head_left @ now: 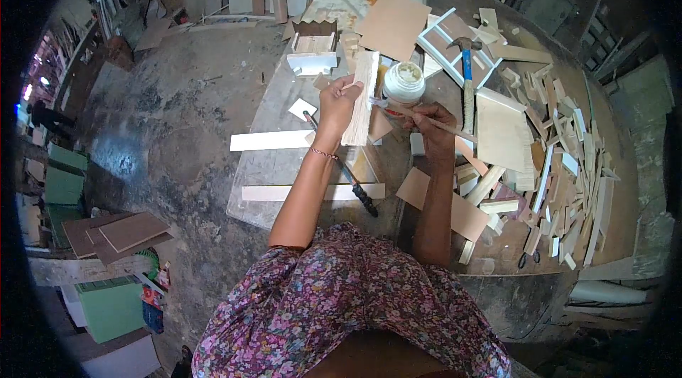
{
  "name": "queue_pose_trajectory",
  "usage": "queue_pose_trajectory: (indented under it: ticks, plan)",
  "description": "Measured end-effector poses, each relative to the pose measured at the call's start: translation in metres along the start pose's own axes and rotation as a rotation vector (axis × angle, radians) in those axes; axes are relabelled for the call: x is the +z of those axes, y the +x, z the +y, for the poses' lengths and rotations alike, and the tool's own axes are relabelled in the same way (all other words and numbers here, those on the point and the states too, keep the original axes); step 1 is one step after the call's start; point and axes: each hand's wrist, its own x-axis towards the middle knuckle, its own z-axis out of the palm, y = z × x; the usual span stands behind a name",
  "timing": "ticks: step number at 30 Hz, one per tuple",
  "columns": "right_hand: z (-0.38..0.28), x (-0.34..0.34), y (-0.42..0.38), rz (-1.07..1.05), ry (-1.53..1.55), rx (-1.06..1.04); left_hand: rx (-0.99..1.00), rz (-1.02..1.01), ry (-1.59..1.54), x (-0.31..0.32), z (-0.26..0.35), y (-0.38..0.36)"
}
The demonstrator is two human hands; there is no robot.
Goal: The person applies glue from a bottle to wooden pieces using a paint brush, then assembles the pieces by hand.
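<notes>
My left hand point(337, 109) is closed on a narrow pale wood board point(363, 104), held upright over the table. My right hand point(433, 131) grips the long wooden handle of a brush point(455, 131). The brush's whitish tip is right at the board's right edge. Just beyond the brush stands an uncapped white jar point(404, 85) with a pale, creamy substance around its mouth. A hammer point(466, 69) with a blue and tan handle lies to the right of the jar. Below my left wrist lies a thin tool with a black grip point(364, 199).
Two pale strips point(270, 141) point(284, 192) lie on the table's left part. A small white wooden box point(312, 58) and a brown sheet point(394, 25) sit farther back. At right are a white frame point(444, 44) and a heap of wood offcuts point(561, 179). Scissors point(528, 260) lie near the front edge.
</notes>
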Motion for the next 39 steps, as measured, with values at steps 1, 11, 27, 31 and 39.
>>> queue_pose_trajectory:
  ticks: [1, 11, 27, 31, 39]
  plan:
    - [-0.002, 0.000, -0.001, -0.004, 0.009, 0.008, 0.001, 0.007, 0.010, 0.000, -0.002, 0.001]
    - [0.000, 0.002, -0.003, 0.016, 0.020, 0.001, -0.030, 0.000, -0.013, -0.002, 0.001, 0.001]
    - [0.001, 0.004, 0.005, 0.152, 0.019, -0.001, -0.067, -0.061, -0.011, -0.002, 0.004, -0.002]
    - [0.004, 0.011, 0.005, 0.153, 0.093, 0.007, -0.057, -0.048, -0.027, 0.001, 0.000, 0.000]
    - [0.025, -0.003, 0.004, 0.103, 0.202, -0.014, -0.097, -0.046, -0.084, -0.007, 0.006, 0.004]
